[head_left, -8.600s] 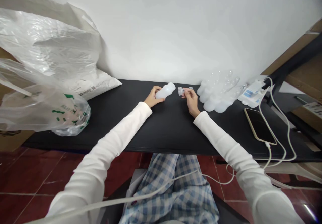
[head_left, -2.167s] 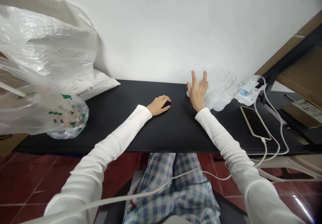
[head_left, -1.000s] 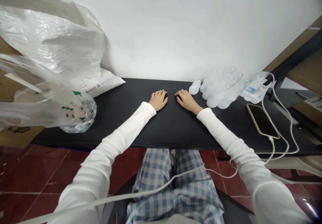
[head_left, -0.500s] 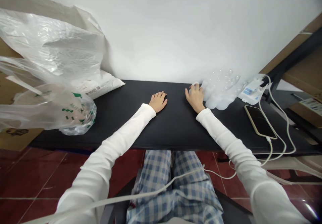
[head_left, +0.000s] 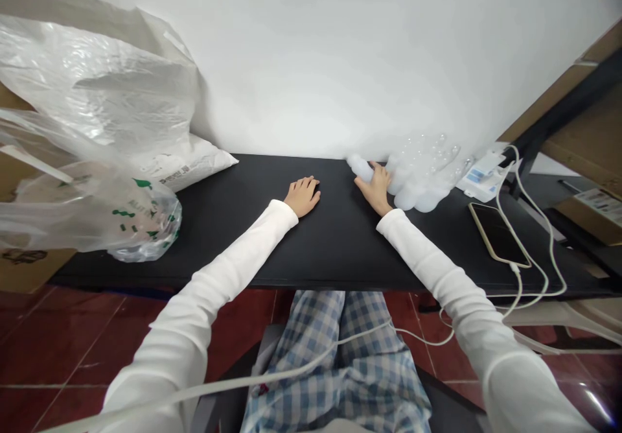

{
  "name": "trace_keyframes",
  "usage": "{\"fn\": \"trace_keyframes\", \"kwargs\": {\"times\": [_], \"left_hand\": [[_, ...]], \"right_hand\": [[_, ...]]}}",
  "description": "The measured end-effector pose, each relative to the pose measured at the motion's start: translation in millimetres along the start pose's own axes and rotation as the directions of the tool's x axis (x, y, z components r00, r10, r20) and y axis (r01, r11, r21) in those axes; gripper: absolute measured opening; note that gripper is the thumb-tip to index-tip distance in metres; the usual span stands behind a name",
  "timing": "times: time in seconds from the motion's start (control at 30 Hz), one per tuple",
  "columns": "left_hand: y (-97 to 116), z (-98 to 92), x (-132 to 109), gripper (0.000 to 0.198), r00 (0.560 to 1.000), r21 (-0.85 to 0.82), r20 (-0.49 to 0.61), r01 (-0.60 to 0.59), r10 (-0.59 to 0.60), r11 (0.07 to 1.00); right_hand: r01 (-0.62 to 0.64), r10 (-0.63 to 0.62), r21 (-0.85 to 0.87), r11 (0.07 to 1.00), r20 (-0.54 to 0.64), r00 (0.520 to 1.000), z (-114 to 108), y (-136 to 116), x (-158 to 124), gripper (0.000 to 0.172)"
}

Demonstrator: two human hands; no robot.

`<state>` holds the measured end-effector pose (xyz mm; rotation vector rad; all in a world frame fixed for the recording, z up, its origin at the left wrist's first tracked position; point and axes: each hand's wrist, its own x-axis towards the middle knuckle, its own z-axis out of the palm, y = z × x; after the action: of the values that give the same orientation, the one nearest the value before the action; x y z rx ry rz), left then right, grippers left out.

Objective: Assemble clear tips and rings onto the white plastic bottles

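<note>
My right hand point(head_left: 376, 185) is closed around a small translucent white plastic bottle point(head_left: 358, 166), whose bottom sticks out to the left of my fingers near the wall. Just right of it lies a row of several like bottles point(head_left: 422, 180) on their sides. My left hand point(head_left: 302, 196) rests palm down on the black table point(head_left: 253, 225), fingers loosely spread, holding nothing.
A large clear plastic bag point(head_left: 92, 219) and a white sack point(head_left: 179, 164) fill the table's left end. A phone point(head_left: 496, 233) on a white cable point(head_left: 544, 251) and a small blue-white box point(head_left: 479, 177) lie at the right. Cardboard boxes on a rack stand further right.
My right hand went from flat on the table to the leftmost bottle of the row, closed on it and has drawn it leftward. My left hand stayed in place.
</note>
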<state>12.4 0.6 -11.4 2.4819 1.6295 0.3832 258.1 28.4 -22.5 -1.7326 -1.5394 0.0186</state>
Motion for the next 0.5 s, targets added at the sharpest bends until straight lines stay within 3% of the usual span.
{"fn": "trace_keyframes", "kwargs": {"times": [0.1, 0.2, 0.3, 0.4, 0.43, 0.5], "left_hand": [[-0.6, 0.0, 0.1, 0.048, 1.0, -0.008, 0.002, -0.002, 0.002, 1.0], [-1.3, 0.0, 0.3, 0.048, 1.0, -0.013, 0.007, -0.003, 0.003, 1.0], [-1.8, 0.3, 0.5, 0.048, 1.0, -0.013, 0.006, -0.008, 0.008, 1.0], [-1.8, 0.5, 0.5, 0.048, 1.0, -0.01, 0.003, -0.014, 0.014, 1.0], [-1.7, 0.3, 0.4, 0.049, 1.0, -0.009, 0.006, -0.014, 0.014, 1.0], [-1.4, -0.1, 0.2, 0.05, 1.0, -0.007, 0.012, -0.013, 0.013, 1.0]], "right_hand": [[-0.012, 0.018, 0.232, 0.973, -0.023, 1.0, 2.3, 3.5, 2.1, 0.073], [-0.057, 0.075, 0.474, 0.879, -0.02, 0.997, 8.1, 3.7, 3.0, 0.074], [-0.194, 0.155, 0.717, 0.67, 0.12, 0.981, 14.6, -0.9, 4.9, 0.063], [-0.332, 0.116, 0.843, 0.423, 0.313, 0.943, 17.0, -6.9, 8.0, 0.054], [-0.359, 0.093, 0.849, 0.388, 0.352, 0.931, 16.6, -8.4, 8.6, 0.053], [-0.374, 0.057, 0.831, 0.412, 0.386, 0.921, 14.6, -10.1, 8.4, 0.052]]}}
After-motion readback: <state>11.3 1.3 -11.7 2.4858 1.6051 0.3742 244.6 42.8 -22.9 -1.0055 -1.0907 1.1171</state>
